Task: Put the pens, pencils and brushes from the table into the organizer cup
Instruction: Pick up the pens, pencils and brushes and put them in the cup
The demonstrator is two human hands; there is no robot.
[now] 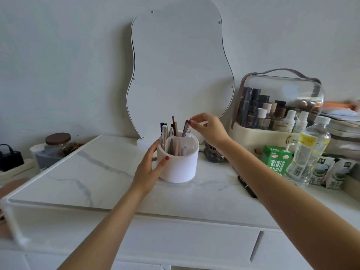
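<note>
white organizer cup (181,166): left hand (150,164) curls round it, steadying; right hand (208,129) pinches slim pen (185,130) by its top, seating it. black marker (247,186) lies unstowed.

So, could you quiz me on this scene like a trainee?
1. True or false: the left hand grips the round white organizer cup by its side.
2. The right hand pinches the top of: A) a slim brownish pen standing in the cup; B) a metal spoon; C) a yellow sponge.
3. What writing tool lies on the white marbled table, outside the cup?
Key: 1 true; 2 A; 3 a black pen.
</note>
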